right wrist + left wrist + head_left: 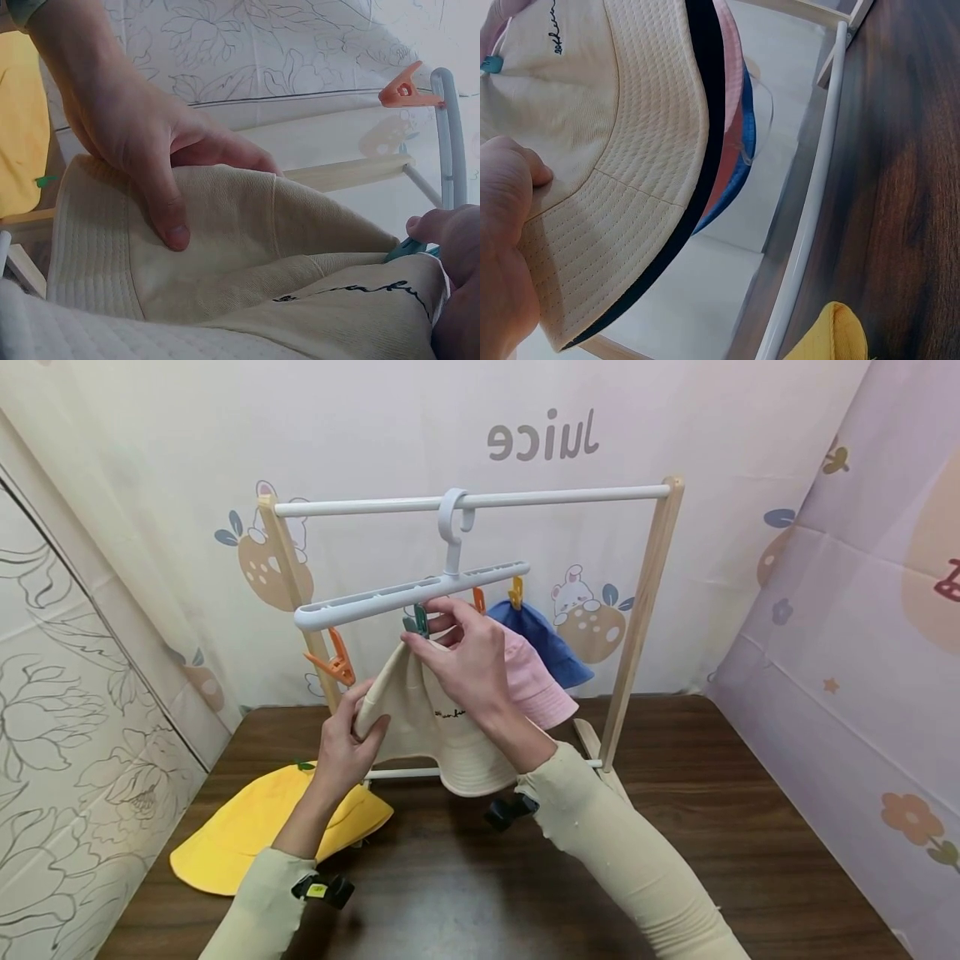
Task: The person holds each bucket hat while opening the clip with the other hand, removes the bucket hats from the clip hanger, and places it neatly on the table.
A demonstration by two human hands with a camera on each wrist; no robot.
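Note:
A cream bucket hat [468, 756] with dark stitched lettering hangs below a pale grey hanger [375, 602]. My left hand [347, 743] grips the hat's left side, thumb on the near face, as the right wrist view also shows. At the crown's peak, my right hand [474, 660] pinches a green clip [422, 621] under the hanger bar. The clip [405, 249] meets the fabric there; how much cloth sits in its jaws is hidden. Behind the cream hat are a pink bucket hat [538, 681] and a blue hat [546, 639]. Dark lining [709, 82] shows inside the cream brim.
The hanger hooks over the top rail [555, 497] of a wooden-sided rack [647, 610]. An orange clip [341, 662] dangles from its left end; a yellow clip [517, 593] holds the blue hat. A yellow hat [240, 827] lies on the dark wooden table [675, 827] at left.

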